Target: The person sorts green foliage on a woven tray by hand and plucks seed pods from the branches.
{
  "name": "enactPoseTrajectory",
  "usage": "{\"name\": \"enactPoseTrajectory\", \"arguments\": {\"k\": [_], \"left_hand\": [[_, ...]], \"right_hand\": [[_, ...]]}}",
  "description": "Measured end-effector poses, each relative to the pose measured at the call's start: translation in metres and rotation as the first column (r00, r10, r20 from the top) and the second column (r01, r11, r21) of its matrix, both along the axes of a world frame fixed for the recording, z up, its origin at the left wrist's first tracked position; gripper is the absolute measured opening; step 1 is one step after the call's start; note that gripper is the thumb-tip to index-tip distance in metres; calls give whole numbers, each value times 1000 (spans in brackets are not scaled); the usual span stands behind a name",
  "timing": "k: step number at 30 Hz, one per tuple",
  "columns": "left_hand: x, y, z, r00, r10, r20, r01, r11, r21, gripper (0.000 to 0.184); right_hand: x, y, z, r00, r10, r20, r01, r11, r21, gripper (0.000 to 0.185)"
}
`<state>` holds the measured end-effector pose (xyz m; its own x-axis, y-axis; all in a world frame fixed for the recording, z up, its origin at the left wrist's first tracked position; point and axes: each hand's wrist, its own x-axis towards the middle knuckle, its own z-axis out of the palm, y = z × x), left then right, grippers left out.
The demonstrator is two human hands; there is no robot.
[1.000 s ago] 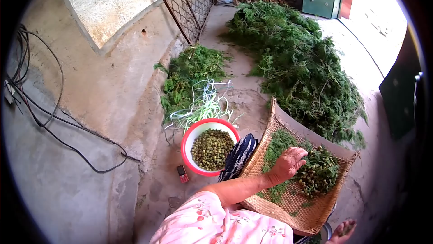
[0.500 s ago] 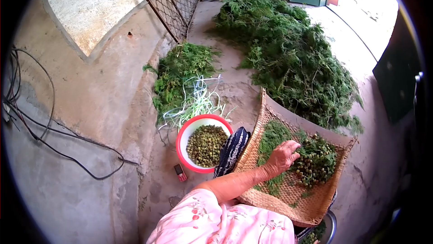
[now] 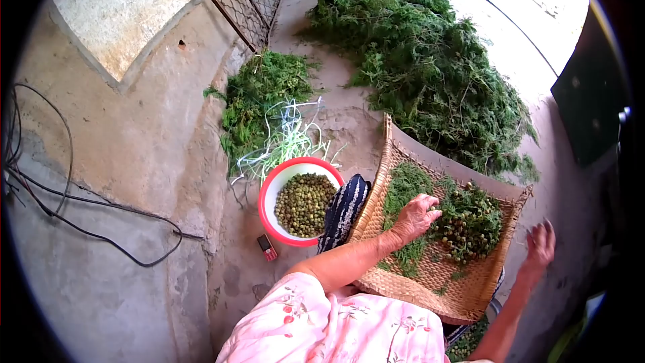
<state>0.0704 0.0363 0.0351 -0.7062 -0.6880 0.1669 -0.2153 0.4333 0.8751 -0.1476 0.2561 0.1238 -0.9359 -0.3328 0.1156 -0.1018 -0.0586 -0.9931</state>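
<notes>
A woven winnowing basket [image 3: 463, 296] lies tilted across my lap. On its left side are feathery green sprigs [image 3: 408, 185], and on its right a heap of small round green-brown fruits with leaves [image 3: 474, 218]. My left hand [image 3: 416, 218] is over the middle of the basket, at the left edge of the fruit heap. Its fingers are bent together, and what they pinch is too small to make out. Beyond the basket's right edge, my right hand [image 3: 539, 247] is raised in the air with its fingers apart, holding nothing visible.
Left of the basket stands a red-rimmed white basin [image 3: 267, 198] of similar fruits, with a small red phone [image 3: 267, 247] on the floor nearby. Plastic strips [image 3: 289, 141] lie by a small green pile [image 3: 262, 87]. A large branch pile [image 3: 430, 67] spreads ahead. Cables [image 3: 101, 232] hang left.
My right hand has come up into view at the right of the basket. My left hand stays over the basket, shifted slightly. The whole view has tipped a little downward.
</notes>
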Motion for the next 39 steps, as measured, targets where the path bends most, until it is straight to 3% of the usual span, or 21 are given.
{"name": "enactPoseTrajectory", "arguments": {"k": [2, 5, 6, 8, 11, 13, 15, 16, 17, 18, 20, 21, 23, 25, 29, 30, 31, 33, 34, 35, 39], "left_hand": [[1, -2, -1, 1000, 17, 10, -17, 1000, 1, 26], [1, -9, -9, 999, 39, 36, -41, 997, 60, 26], [0, -10, -15, 998, 50, 43, -51, 998, 28, 27], [3, -12, -18, 996, 68, 54, -68, 998, -4, 28], [4, -14, -14, 990, 92, 110, -92, 996, -8, 25], [7, -20, -15, 998, -9, 64, 26, 961, -274, 22], [2, -27, -28, 1000, -16, -11, 15, 997, -78, 22], [0, -26, -38, 1000, 4, 14, -2, 990, -142, 21], [1, -27, -28, 1000, -3, 11, 3, 1000, -27, 20], [2, -27, -24, 998, -9, 55, 6, 998, 59, 20], [2, -30, -23, 994, -31, 107, 11, 983, 182, 21], [3, -30, -20, 991, -46, 127, 17, 976, 219, 21], [5, -29, -14, 986, -83, 142, 51, 975, 216, 23], [7, -31, -18, 980, -113, 164, 89, 985, 145, 23], [5, -32, -25, 939, -140, 314, 139, 990, 24, 20], [6, -31, -21, 920, -137, 366, 151, 988, -10, 20], [6, -31, -22, 920, -140, 367, 154, 988, -10, 20], [7, -29, -25, 890, -84, 449, 193, 960, -203, 23], [7, -28, -24, 882, -102, 461, 217, 955, -205, 28], [7, -25, -23, 880, -105, 463, 221, 954, -204, 28], [6, -21, -30, 840, -88, 535, 296, 901, -317, 28]], "right_hand": [[29, -52, 16, 953, 297, -52, -279, 934, 223, 31], [42, -99, -38, 764, 640, -80, -475, 642, 602, 37], [46, -109, -60, 605, 777, -172, -430, 502, 750, 45], [74, -119, -83, 487, 843, -230, -191, 359, 914, 58], [99, -115, -114, 446, 873, -196, 15, 212, 977, 71], [112, -109, -125, 449, 854, -265, 29, 282, 959, 74], [127, -105, -113, 455, 843, -287, -74, 357, 931, 73], [135, -101, -106, 443, 843, -307, -103, 388, 916, 70], [141, -99, -94, 420, 889, -185, -199, 289, 936, 68], [147, -93, -95, 407, 900, -154, -291, 288, 912, 65], [153, -83, -96, 241, 970, 45, -412, 61, 909, 45], [154, -77, -103, 185, 982, -29, -494, 119, 861, 36], [147, -77, -88, 181, 976, 119, -663, 32, 748, 27], [132, -83, -60, 344, 913, 220, -605, 36, 796, 20], [86, -79, -78, 649, 761, -19, -464, 415, 782, 13], [81, -79, -80, 692, 722, 15, -474, 438, 764, 12], [80, -80, -83, 694, 720, 15, -473, 440, 764, 12], [83, -82, -93, 621, 731, -284, -264, 536, 802, 18], [87, -86, -96, 576, 768, -279, -245, 488, 837, 25], [93, -90, -102, 533, 772, -346, -292, 551, 782, 24], [113, -102, -109, 490, 831, -264, -362, 470, 805, 24]]}}
